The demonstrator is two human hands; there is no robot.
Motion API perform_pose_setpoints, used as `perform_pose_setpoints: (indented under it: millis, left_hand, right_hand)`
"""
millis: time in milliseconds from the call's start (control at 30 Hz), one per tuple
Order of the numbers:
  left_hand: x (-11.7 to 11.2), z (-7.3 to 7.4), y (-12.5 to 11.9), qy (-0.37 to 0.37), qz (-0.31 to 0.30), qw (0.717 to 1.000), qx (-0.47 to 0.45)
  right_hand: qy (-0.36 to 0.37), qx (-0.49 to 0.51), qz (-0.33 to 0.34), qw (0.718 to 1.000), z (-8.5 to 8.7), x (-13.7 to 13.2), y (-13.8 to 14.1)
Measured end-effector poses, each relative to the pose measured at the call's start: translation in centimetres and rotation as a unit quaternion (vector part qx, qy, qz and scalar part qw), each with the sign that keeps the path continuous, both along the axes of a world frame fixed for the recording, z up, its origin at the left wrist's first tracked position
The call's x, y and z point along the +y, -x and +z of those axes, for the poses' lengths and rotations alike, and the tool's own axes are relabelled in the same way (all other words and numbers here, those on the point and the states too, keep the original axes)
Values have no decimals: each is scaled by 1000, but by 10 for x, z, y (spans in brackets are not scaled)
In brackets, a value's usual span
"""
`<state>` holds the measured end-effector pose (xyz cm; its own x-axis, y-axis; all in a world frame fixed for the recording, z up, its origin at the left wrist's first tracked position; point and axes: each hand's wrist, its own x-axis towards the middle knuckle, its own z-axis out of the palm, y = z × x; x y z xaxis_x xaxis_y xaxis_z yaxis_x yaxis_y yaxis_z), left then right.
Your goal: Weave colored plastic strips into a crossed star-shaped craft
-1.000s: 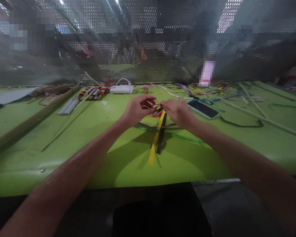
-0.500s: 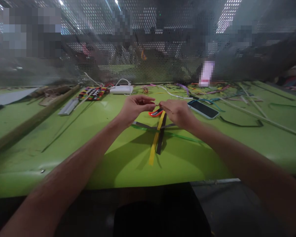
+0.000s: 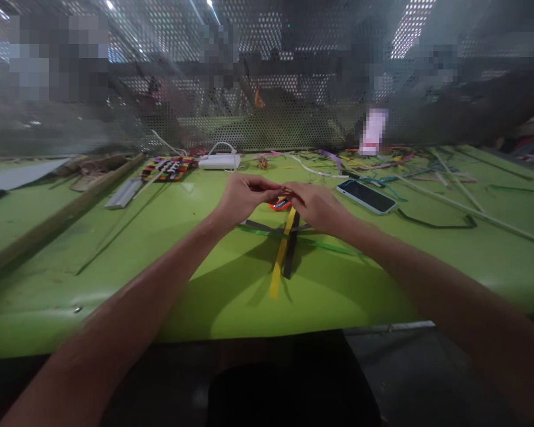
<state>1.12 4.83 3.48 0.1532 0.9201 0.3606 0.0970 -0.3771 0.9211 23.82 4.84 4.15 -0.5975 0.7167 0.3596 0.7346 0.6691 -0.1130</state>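
Note:
My left hand (image 3: 248, 194) and my right hand (image 3: 315, 203) meet above the middle of the green table, fingertips almost touching. Thumb and fingers are pinched together on both, around something too small and hidden to make out. Under the fingers lies an orange-red object with a dark, shiny middle (image 3: 279, 206), partly covered. Just nearer to me, flat strips cross one another: a yellow strip (image 3: 279, 255) and a dark brown strip (image 3: 290, 258) run lengthwise, a green strip (image 3: 331, 245) and a grey strip (image 3: 258, 226) crosswise. My right hand hides the far ends of the lengthwise strips.
A phone (image 3: 367, 196) lies right of my right hand, near a bent dark strip (image 3: 436, 225). Loose coloured strips litter the back, below a perforated metal screen (image 3: 289, 130). At left are a colourful woven piece (image 3: 171, 168), a white device (image 3: 219, 161) and a long pole (image 3: 62, 216).
My two hands have come closer together, narrowing the gap between the fingertips. My right hand's fingers have tilted downward. The crossed strips lie nearly as before.

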Motion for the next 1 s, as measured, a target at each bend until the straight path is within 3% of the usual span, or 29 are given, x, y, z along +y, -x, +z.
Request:
perform_pose_setpoints:
  millis: [133,433,633,833,1000]
  left_hand:
    - [1,-1,-1,-11,-24,1000,-1]
    - [2,-4,1,-7,-70,997,20]
    - [2,-2,3,-16,-32,999,38]
    - [3,1,7,-32,10,996,86]
    - [5,2,12,74,-65,995,8]
  right_hand:
    - [35,-45,-36,998,8,-5,6]
    - [38,-104,-84,990,17,-12,10]
    - [-7,-96,-28,995,14,0,-1]
    - [-26,-43,-15,999,10,10,-8]
    - [11,-34,8,999,11,13,-8]
